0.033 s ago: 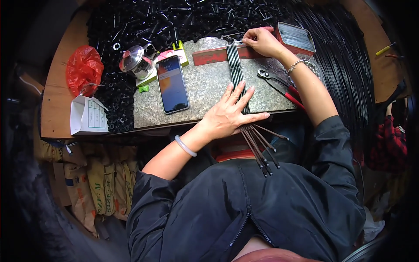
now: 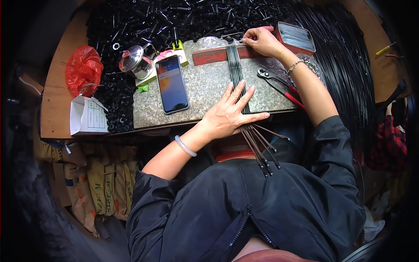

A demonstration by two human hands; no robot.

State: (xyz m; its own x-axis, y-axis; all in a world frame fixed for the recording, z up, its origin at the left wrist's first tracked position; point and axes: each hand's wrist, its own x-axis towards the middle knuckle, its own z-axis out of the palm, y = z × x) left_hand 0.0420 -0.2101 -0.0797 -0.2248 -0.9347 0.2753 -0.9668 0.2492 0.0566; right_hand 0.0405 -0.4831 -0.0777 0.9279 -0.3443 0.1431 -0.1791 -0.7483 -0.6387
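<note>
Several thin dark cables or rods [image 2: 235,65] lie side by side across a speckled stone slab [image 2: 205,89] and over a red bar [image 2: 208,56]. Their near ends fan out past the slab's front edge, above my lap. My left hand [image 2: 223,114] rests flat on the bundle near that edge, fingers spread. At the bundle's far end my right hand [image 2: 263,42] is closed in a pinch beside the rods, just above the red bar. What it pinches is too small to make out. Red-handled pliers [image 2: 274,78] lie under my right forearm.
A red tin [image 2: 301,52] of thin metallic pieces stands beside my right hand. Long black strands [image 2: 340,61] cover the right side. Left are a phone [image 2: 173,85], a lidded glass jar [image 2: 142,67], a red bag [image 2: 84,67] and a white box [image 2: 85,118]. Black parts [image 2: 196,17] heap behind.
</note>
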